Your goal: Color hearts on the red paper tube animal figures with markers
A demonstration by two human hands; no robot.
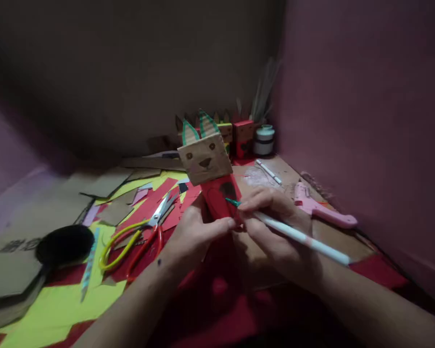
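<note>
A cardboard animal figure (205, 162) faces me, with a brown box head, drawn eyes and nose, and green-edged pointed ears. Its red body (217, 195) carries a dark heart-like patch. My left hand (199, 229) is closed around the lower body, thumb across the front. In my right hand (275, 217) I grip a white marker (293, 234) like a pen. The marker's green tip is at the red front, just below the dark patch; whether it touches I cannot tell. The figure's base is partly hidden by my fingers.
Yellow-and-red-handled scissors (154, 222) lie left among paper scraps, near a patterned pencil (90, 263) and a black round object (65, 244). On the right are a pink glue gun (322, 205) and another white marker (268, 172). Similar figures (243, 137) and a jar (264, 140) stand behind.
</note>
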